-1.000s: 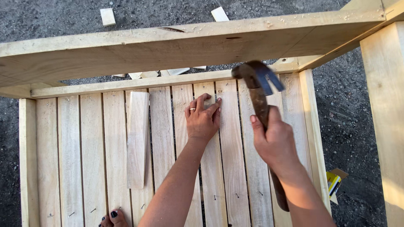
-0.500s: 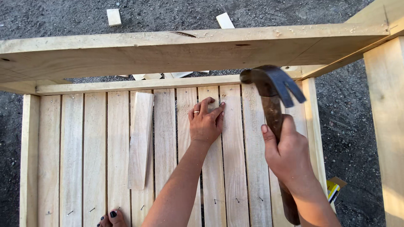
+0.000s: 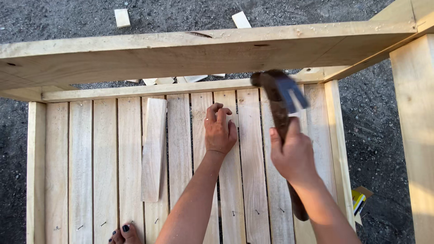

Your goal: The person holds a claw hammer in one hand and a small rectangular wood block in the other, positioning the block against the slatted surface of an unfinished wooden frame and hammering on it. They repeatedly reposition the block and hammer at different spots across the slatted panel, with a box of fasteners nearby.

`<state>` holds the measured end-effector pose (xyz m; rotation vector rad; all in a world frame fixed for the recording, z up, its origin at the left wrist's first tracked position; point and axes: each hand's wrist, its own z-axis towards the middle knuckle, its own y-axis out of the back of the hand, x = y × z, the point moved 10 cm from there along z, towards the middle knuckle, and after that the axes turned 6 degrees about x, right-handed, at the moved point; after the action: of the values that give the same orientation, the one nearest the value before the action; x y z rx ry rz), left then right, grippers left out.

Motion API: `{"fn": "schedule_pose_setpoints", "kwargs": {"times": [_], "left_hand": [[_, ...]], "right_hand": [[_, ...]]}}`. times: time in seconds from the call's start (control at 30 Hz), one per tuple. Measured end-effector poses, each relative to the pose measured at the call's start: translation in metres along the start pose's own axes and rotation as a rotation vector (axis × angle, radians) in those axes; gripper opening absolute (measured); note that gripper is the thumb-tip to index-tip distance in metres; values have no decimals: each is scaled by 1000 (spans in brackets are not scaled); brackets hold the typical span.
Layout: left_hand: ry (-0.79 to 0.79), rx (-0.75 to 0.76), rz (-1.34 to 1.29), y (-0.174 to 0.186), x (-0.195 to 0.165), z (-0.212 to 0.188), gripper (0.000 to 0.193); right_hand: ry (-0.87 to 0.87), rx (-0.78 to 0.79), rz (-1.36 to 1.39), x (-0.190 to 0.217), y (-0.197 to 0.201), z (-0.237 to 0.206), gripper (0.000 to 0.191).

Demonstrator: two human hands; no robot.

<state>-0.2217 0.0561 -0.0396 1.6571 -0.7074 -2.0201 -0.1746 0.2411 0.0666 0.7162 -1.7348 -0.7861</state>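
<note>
Because the claw hammer (image 3: 281, 97) carries its weight in the steel head, it handles top-heavy and rigid; the right hand (image 3: 294, 156) is closed around the wooden handle near mid-length, head raised over the slats at the far rail. The left hand (image 3: 220, 131) rests on a pale slat (image 3: 225, 171), fingers curled and pinched together near its far end. Whether they pinch a nail cannot be told. Motion blur softens the hammer head, and the forearm hides the handle's lower part.

Dark gravel ground (image 3: 63, 18) with pale wood offcuts (image 3: 122, 17) beyond the frame, in warm low sunlight
</note>
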Motion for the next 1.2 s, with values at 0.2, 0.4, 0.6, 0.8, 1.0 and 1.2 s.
{"fn": "schedule_pose_setpoints", "kwargs": {"times": [0.2,0.4,0.6,0.8,1.0,1.2], "left_hand": [[-83,-124,-132,15,-2,-2,36],[-21,-50,-177,4,8,-1,40],[-23,-7,-95,9,-2,2,37],[-233,360,232,-50,-48,-8,33],[-473,560,415,-129,-99,-25,44],[-422,575,376,-134,-92,-22,48]], "right_hand": [[-44,59,10,-17,-23,32,32],[-15,-20,37,-22,-9,16,33],[-115,129,100,-48,-33,36,33],[-398,47,729,-141,-1,6,23],[-449,-63,974,-159,6,-3,21],[-472,-76,945,-175,-11,0,21]]}}
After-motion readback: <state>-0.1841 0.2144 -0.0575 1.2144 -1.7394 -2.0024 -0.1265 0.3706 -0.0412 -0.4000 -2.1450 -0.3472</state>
